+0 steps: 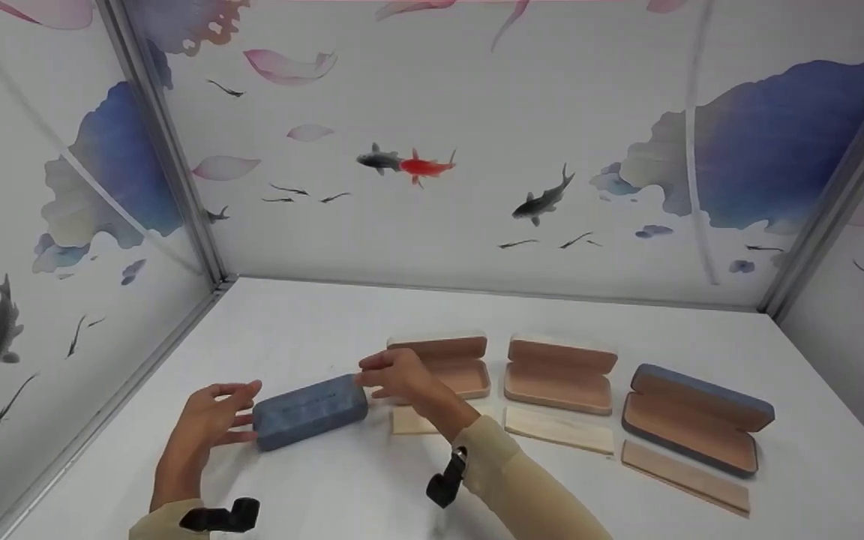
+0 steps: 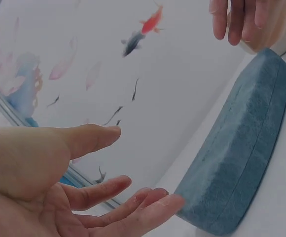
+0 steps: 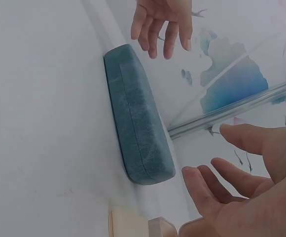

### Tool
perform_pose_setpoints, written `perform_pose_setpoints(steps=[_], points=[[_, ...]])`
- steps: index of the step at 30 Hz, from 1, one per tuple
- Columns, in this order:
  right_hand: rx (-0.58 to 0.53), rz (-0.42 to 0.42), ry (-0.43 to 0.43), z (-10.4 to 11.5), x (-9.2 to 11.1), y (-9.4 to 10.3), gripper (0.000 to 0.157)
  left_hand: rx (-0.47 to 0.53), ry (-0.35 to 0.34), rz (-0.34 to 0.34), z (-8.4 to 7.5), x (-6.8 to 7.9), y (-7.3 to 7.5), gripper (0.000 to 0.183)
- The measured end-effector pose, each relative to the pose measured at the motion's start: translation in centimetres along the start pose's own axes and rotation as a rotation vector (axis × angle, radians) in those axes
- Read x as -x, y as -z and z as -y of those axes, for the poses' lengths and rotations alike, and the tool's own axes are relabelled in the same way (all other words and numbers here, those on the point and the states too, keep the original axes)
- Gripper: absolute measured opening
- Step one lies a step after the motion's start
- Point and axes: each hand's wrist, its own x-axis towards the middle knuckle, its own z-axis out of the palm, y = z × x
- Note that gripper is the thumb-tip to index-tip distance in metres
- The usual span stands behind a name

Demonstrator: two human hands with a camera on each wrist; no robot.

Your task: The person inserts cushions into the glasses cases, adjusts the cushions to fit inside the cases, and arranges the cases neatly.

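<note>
A closed blue glasses case [image 1: 310, 414] lies slantwise on the white table, its lid faintly mottled. At its left end is my left hand [image 1: 211, 420], fingers extended and fingertips right at the case's edge. My right hand [image 1: 404, 375] hovers by the opposite end with loosely bent fingers, overlapping an open glasses case [image 1: 466, 375] behind it. In the left wrist view, the left palm [image 2: 34, 168] faces up and sideways beside the blue case [image 2: 236, 143]. The right wrist view has the right fingers spread apart from the case [image 3: 138, 118], with nothing in them.
Rightward stand another open case [image 1: 558, 379] with tan lining and an open blue one [image 1: 691, 424]. Flat pale strips lie before them: one [image 1: 413, 421] partly behind the right arm, one [image 1: 559, 430] mid-row, one [image 1: 685, 476] far right. Fish-printed walls [image 1: 462, 247] enclose the table.
</note>
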Motion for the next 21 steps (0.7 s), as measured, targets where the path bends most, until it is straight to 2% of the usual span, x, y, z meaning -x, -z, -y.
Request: perform_pose_setpoints(steps=[6, 11, 21], points=[[-0.038, -0.016, -0.002, 0.4, 0.9, 1.5, 0.037, 0.034, -0.026, 0.015, -1.1, 0.9, -0.2, 0.073], [-0.027, -0.013, 0.022, 0.7, 2.0, 3.1, 0.041, 0.05, -0.041, 0.013, -2.0, 1.8, -0.3, 0.068], [-0.012, -0.038, 0.069, 1.9, 4.0, 6.3, 0.036, 0.028, -0.12, 0.026, -4.6, 2.4, -2.8, 0.059]])
